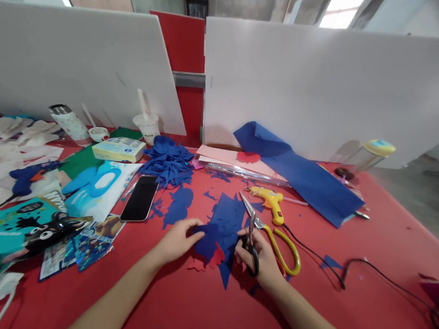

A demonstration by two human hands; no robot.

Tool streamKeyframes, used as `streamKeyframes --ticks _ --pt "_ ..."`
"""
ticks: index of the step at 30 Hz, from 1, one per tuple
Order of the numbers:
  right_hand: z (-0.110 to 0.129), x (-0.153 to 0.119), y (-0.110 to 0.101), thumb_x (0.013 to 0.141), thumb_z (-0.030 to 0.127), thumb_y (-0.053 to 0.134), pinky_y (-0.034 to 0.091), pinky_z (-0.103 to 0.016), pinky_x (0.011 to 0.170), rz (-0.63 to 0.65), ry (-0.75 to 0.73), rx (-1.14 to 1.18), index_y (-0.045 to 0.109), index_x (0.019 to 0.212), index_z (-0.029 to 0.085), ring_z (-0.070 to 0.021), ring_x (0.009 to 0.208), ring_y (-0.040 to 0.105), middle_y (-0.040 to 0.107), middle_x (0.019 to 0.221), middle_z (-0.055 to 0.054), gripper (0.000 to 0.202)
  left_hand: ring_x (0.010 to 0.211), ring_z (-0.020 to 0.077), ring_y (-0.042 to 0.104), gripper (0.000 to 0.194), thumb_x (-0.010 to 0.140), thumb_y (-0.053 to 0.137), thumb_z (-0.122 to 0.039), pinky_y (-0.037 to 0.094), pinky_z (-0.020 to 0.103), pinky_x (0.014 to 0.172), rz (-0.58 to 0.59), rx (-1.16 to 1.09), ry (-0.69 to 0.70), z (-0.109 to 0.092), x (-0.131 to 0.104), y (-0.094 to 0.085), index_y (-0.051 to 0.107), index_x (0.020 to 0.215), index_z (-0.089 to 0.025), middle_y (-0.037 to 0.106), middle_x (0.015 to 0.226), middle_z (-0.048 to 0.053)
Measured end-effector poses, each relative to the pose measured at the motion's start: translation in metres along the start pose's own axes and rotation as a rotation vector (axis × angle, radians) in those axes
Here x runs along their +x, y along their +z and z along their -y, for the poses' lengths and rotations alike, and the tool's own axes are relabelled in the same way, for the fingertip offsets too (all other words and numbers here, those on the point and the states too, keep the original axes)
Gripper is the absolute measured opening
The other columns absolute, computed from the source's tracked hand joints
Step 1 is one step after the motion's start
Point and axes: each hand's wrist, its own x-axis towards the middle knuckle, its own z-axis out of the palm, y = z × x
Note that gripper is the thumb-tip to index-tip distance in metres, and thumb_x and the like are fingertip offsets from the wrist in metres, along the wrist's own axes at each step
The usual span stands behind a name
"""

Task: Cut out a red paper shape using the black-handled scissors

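My left hand (179,239) pinches a small piece of dark blue paper (210,236) between thumb and fingers. My right hand (256,253) has its fingers in the handles of black-handled scissors (251,243), whose blades point up and away from me. Beneath and between the hands lies a larger blue sheet (227,214) with a pointed lower end. Red paper cutouts (217,256) rest just below the held piece. Large scissors with yellow handles (292,253) lie beside my right hand, partly behind it.
A yellow glue gun (272,202) with a black cord lies behind the scissors. A heap of blue cutouts (169,161), a phone (140,198), a tissue pack (118,149) and a cup (147,126) stand left. A long blue sheet (304,177) lies at the back right before white boards (302,85).
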Motion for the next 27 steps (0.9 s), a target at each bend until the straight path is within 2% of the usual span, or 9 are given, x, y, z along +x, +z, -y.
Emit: streamKeyframes --ticks 4,7,9,12,16,20,23,27 --pt "-0.002 -0.002 0.0 0.072 0.031 0.065 0.04 -0.024 0.048 0.027 -0.012 -0.024 0.047 0.092 0.02 -0.0099 0.047 0.05 0.051 0.058 0.006 0.029 0.078 0.0206 0.064 0.023 0.077 0.047 -0.033 0.05 0.032 0.073 -0.293 0.085 -0.082 0.023 0.004 -0.023 0.057 0.089 -0.016 0.067 0.086 0.008" --pt "-0.003 -0.004 0.001 0.072 0.03 0.065 0.038 -0.023 0.046 0.026 0.0 -0.043 0.047 0.091 0.02 -0.0092 0.047 0.048 0.05 0.06 0.006 0.028 0.086 0.0234 0.063 0.026 0.076 0.047 -0.032 0.05 0.036 0.076 -0.48 0.18 -0.12 0.036 0.008 -0.032 0.055 0.095 -0.016 0.065 0.092 0.01" --pt "-0.003 -0.004 0.001 0.072 0.029 0.065 0.037 -0.022 0.044 0.007 -0.001 -0.067 0.047 0.091 0.02 -0.0092 0.046 0.047 0.05 0.06 0.005 0.027 0.092 0.0259 0.061 0.028 0.074 0.049 -0.029 0.047 0.042 0.082 -0.563 0.253 -0.105 0.04 0.009 -0.031 0.053 0.099 -0.015 0.063 0.098 0.012" --pt "-0.004 -0.004 0.001 0.072 0.027 0.064 0.04 -0.023 0.048 -0.044 -0.035 -0.122 0.049 0.091 0.019 -0.0101 0.05 0.048 0.051 0.062 0.005 0.026 0.105 0.0302 0.052 0.033 0.073 0.051 -0.022 0.037 0.05 0.093 -0.626 0.355 -0.029 0.04 0.009 -0.019 0.051 0.104 -0.013 0.056 0.109 0.017" --pt "-0.008 -0.003 -0.001 0.073 0.025 0.062 0.042 -0.024 0.05 -0.08 -0.059 -0.202 0.049 0.093 0.019 -0.0111 0.055 0.05 0.052 0.068 0.003 0.024 0.102 0.0267 0.053 0.026 0.075 0.047 -0.015 0.039 0.048 0.092 -0.549 0.413 0.115 0.03 0.003 0.009 0.054 0.1 -0.016 0.058 0.104 0.012" --pt "-0.007 -0.004 -0.001 0.074 0.025 0.061 0.041 -0.024 0.05 -0.041 -0.025 -0.223 0.048 0.095 0.019 -0.0107 0.054 0.049 0.052 0.068 0.003 0.025 0.096 0.0225 0.054 0.025 0.079 0.043 -0.013 0.044 0.042 0.087 -0.37 0.403 0.268 0.017 -0.003 0.033 0.053 0.102 -0.017 0.06 0.099 0.01" --pt "-0.001 -0.005 0.001 0.075 0.026 0.062 0.042 -0.025 0.055 0.028 0.019 -0.155 0.048 0.095 0.019 -0.0108 0.055 0.05 0.052 0.067 0.003 0.025 0.099 0.0226 0.054 0.026 0.078 0.043 -0.012 0.043 0.043 0.089 -0.278 0.293 0.197 0.011 0.0 0.04 0.052 0.102 -0.016 0.059 0.103 0.011" --pt "0.002 -0.006 0.002 0.075 0.03 0.063 0.042 -0.025 0.055 0.104 0.075 -0.016 0.047 0.094 0.02 -0.0112 0.057 0.052 0.052 0.068 0.003 0.027 0.098 0.0208 0.057 0.029 0.076 0.044 -0.011 0.045 0.042 0.089 -0.238 0.234 0.137 0.004 0.012 0.038 0.051 0.103 -0.016 0.06 0.104 0.011"
